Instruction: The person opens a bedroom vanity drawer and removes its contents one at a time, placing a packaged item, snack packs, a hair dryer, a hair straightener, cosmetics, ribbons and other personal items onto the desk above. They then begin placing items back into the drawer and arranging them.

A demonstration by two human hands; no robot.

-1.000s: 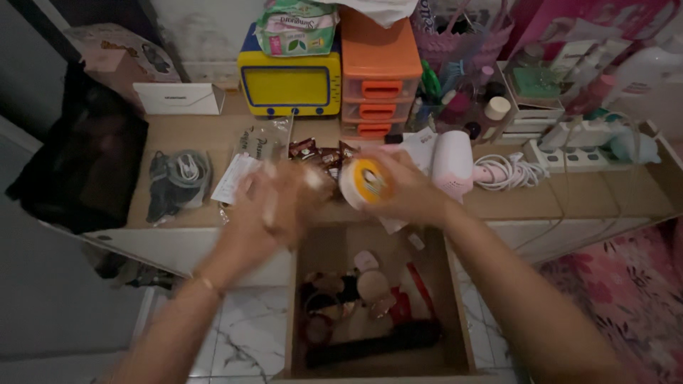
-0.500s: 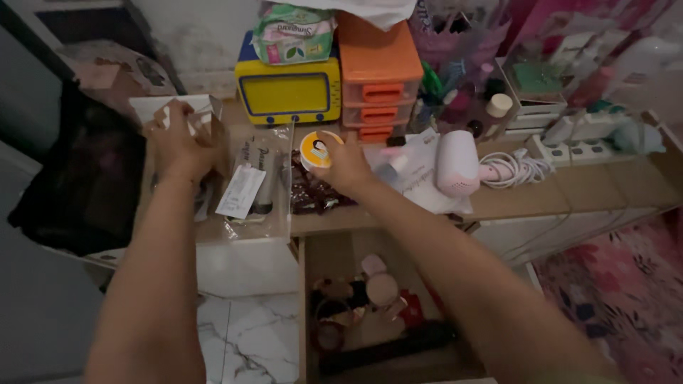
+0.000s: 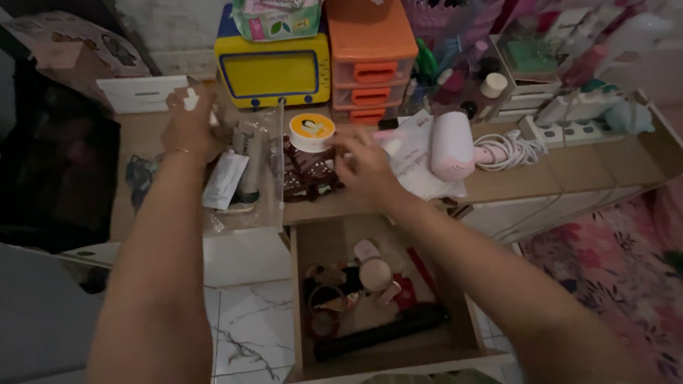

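- Round white-and-orange tin (image 3: 311,131): on the wooden desk top (image 3: 569,167), before the yellow screen-shaped plastic box (image 3: 273,71).
- Orange plastic mini drawer unit (image 3: 370,64): right of that box.
- Open wooden drawer (image 3: 380,299): below the desk edge.
- Pink hair dryer (image 3: 452,145): right of the tin.

You have one view only, from the camera on your head: it looks steeply down and forward over your outstretched arms, fairly close to the cluttered counter (image 3: 569,167), with the open drawer (image 3: 384,359) directly below it.
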